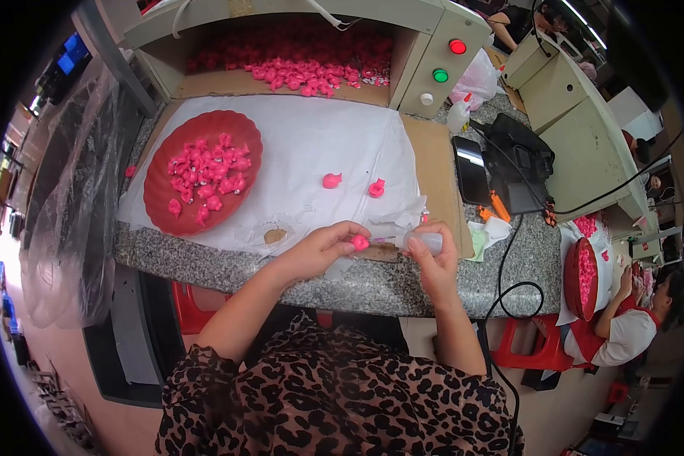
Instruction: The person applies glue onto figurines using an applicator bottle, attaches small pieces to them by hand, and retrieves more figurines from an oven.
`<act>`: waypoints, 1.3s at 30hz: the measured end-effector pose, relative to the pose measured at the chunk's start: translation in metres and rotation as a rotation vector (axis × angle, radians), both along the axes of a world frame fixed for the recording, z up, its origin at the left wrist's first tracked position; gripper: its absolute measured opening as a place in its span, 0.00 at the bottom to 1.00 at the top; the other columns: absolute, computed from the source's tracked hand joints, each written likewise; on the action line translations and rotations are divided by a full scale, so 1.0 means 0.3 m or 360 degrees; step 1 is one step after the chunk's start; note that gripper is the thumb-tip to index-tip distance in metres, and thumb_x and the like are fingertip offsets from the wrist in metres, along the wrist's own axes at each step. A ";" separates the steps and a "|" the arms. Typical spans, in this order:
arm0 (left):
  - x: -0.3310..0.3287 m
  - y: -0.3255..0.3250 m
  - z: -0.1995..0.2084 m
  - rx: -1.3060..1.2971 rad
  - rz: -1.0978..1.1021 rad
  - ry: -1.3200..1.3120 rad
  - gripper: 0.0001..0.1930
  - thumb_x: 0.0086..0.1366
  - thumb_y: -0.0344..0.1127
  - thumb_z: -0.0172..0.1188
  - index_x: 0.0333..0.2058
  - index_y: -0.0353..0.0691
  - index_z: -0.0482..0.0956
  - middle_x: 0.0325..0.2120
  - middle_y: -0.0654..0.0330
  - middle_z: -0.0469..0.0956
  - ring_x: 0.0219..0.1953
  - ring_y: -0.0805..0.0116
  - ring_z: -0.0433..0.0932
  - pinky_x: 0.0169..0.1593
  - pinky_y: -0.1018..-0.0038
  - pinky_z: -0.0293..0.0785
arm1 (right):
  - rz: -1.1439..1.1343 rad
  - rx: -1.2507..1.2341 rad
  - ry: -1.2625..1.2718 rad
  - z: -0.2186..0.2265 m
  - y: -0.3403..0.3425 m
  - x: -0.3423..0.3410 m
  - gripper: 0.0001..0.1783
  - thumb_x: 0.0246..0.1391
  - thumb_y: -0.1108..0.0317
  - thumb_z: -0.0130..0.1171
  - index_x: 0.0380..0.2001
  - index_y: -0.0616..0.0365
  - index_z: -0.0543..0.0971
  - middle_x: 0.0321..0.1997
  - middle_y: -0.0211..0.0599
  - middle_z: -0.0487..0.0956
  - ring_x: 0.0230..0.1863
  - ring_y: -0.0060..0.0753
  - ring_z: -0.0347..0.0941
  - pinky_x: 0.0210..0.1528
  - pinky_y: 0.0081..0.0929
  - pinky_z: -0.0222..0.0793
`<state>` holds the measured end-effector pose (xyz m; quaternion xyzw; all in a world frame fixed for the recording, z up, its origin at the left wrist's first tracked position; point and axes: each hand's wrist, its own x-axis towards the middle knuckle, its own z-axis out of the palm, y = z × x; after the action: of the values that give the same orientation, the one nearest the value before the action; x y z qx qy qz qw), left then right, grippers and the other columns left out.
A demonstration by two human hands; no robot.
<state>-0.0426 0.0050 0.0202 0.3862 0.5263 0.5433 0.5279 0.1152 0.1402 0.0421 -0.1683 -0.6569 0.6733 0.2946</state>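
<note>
Closest to me, over the animal-print top (334,395), both hands work in front of the chest, just above the near edge of the speckled counter (334,292). The left hand (323,249) pinches a small pink piece (360,244) between thumb and fingertips. The right hand (438,266) has thumb and fingers closed around a translucent squeeze bottle (431,242). That bottle lies crosswise, its long axis running roughly along the counter's edge, and its thin nozzle (385,240) points left, straight at the pink piece. Nozzle and piece are very near each other; whether they touch, I can't tell from here. The left hand is the nearer one to the piece, since it holds it.

Beyond the hands, two loose pink pieces (332,181) sit apart on a white sheet (296,137). To the left stands a red scalloped bowl (205,125) with a heap of pink pieces (213,171) in it. Off to the right lie a dark phone (471,171) and a black bag (518,156). Farther back, a pale housing (410,64) shelters a bigger pink pile (304,74). Well off to the right, a co-worker (623,334) sits by another red bowl (570,273).

I can read no lettering on the squeeze bottle or the pieces.
</note>
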 end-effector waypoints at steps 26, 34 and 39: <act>-0.007 -0.002 -0.013 0.0050 -0.0033 0.0118 0.14 0.61 0.28 0.42 0.46 0.35 0.65 0.39 0.59 0.69 0.42 0.72 0.67 0.45 0.76 0.64 | 0.0021 0.0260 -0.0044 -0.006 0.001 0.001 0.09 0.48 0.72 0.53 0.29 0.61 0.64 0.29 0.32 0.66 0.28 0.20 0.65 0.31 0.16 0.61; 0.010 -0.004 -0.011 0.0087 0.0018 0.0159 0.14 0.60 0.27 0.43 0.45 0.34 0.65 0.39 0.61 0.68 0.41 0.75 0.66 0.45 0.80 0.63 | 0.0019 0.0219 -0.0097 -0.015 -0.004 0.015 0.09 0.47 0.71 0.54 0.29 0.61 0.64 0.28 0.33 0.66 0.28 0.21 0.64 0.31 0.17 0.61; 0.023 -0.007 -0.019 0.0069 0.0076 0.0200 0.13 0.60 0.26 0.44 0.44 0.34 0.65 0.39 0.61 0.68 0.42 0.76 0.66 0.46 0.81 0.62 | 0.0002 0.0313 -0.0105 -0.018 -0.010 0.020 0.09 0.47 0.71 0.54 0.28 0.62 0.65 0.28 0.33 0.66 0.28 0.21 0.64 0.31 0.17 0.60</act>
<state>-0.0358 0.0028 0.0145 0.4181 0.5557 0.5417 0.4722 0.1213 0.1371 0.0366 -0.1602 -0.7292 0.5999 0.2876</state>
